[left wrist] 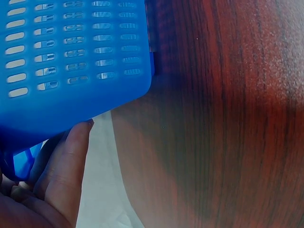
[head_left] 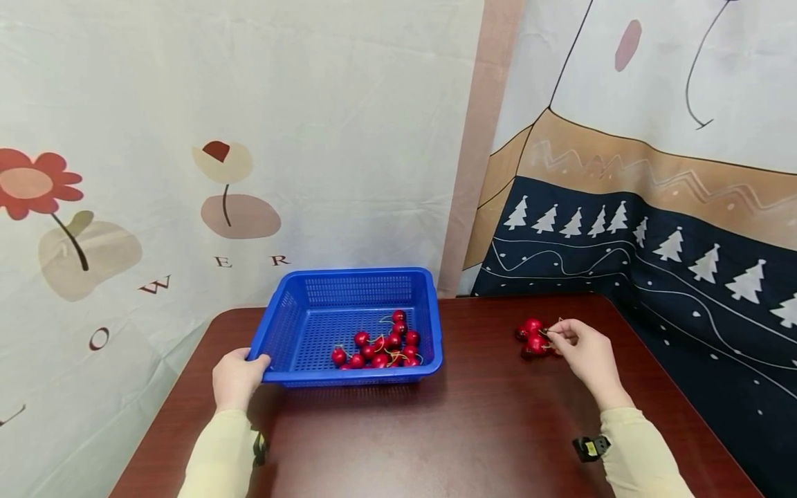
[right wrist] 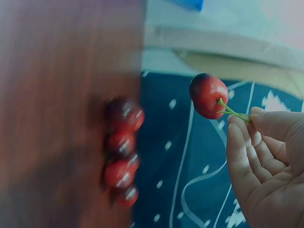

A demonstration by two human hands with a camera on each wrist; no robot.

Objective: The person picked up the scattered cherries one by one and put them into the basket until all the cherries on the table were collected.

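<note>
A blue plastic basket (head_left: pixel 349 377) with slotted sides stands at the back of the table. Several red cherries (head_left: pixel 394 340) lie inside it, mostly toward the front right. My left hand (head_left: pixel 236 379) grips the rim at the front left corner, thumb on top; in the left wrist view its fingers (left wrist: pixel 69 173) are against the basket's underside. At the right, my right hand (head_left: pixel 585 351) pinches the green stem of a cherry (right wrist: pixel 209 96) between thumb and fingertips. That cherry hangs clear of the small pile of cherries (head_left: pixel 533 337) on the table.
The brown wooden table (head_left: pixel 461 429) has rounded back corners. A printed cloth (head_left: pixel 373 138) hangs behind it, and a dark blue part with white trees (head_left: pixel 703 266) runs along the right edge. Each wrist carries a small black device (head_left: pixel 590 448).
</note>
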